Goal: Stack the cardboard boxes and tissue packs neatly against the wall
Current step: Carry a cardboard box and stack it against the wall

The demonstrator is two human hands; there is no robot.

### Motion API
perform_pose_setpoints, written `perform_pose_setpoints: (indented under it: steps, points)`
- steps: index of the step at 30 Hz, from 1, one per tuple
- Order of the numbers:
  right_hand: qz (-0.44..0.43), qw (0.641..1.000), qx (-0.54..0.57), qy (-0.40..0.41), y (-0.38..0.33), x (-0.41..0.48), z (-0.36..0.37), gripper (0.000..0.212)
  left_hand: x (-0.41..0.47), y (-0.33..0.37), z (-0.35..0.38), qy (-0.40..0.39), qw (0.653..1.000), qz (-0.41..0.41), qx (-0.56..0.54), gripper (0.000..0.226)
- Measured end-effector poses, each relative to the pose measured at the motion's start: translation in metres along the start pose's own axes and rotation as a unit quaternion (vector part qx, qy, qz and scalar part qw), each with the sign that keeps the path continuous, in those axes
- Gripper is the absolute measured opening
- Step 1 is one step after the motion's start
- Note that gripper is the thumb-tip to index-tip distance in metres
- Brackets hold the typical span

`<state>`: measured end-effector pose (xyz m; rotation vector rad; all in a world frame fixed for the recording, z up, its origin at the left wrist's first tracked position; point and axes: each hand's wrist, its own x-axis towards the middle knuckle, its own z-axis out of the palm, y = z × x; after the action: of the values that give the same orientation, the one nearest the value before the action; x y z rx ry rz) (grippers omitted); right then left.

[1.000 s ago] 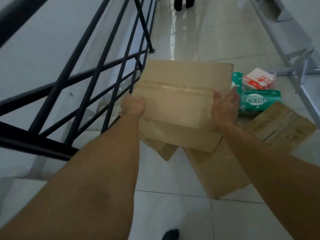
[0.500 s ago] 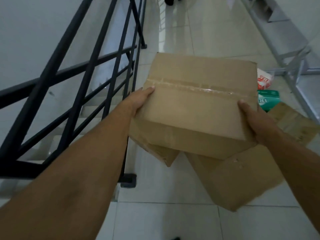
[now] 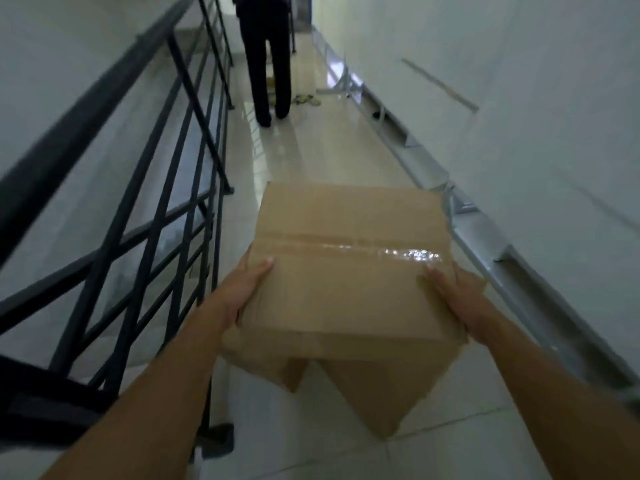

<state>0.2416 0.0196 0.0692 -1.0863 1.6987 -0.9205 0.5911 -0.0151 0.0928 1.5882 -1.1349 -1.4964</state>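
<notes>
The left grip [image 3: 242, 289] and right grip [image 3: 453, 299] clasp the taped cardboard box [image 3: 349, 271] by opposite sides, thumbs on top, above other boxes [image 3: 388, 393] on the floor [image 3: 311, 445]. It is likely stiff and fairly light, best supported at its lower edges.

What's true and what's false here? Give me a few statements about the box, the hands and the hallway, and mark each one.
1. The left hand and right hand hold the box by opposite sides. True.
2. The box's top flaps stand open. False: clear tape seals the seam.
3. A black railing runs along the holder's left. True.
4. Nobody else is in the hallway. False: another person in dark trousers stands farther down.
5. A second box lies on the floor below the held one. True.
</notes>
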Motion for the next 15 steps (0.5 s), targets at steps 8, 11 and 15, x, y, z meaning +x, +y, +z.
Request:
perform_pose_setpoints:
  steps: [8,11,15]
  points:
    - [-0.036,0.998,0.047,0.029,-0.015,-0.223,-0.204,0.041,-0.224,0.083,0.15,-0.062,0.997,0.039,0.016,0.018]
    - [-0.026,0.994,0.027,0.101,0.001,-0.326,-0.282,0.044,-0.32,0.092,0.216,-0.101,0.994,0.042,-0.012,0.015]
    - [0.033,0.985,0.019,0.17,0.044,-0.451,-0.376,0.059,-0.411,0.092,0.307,-0.115,0.991,0.063,0.032,0.04]
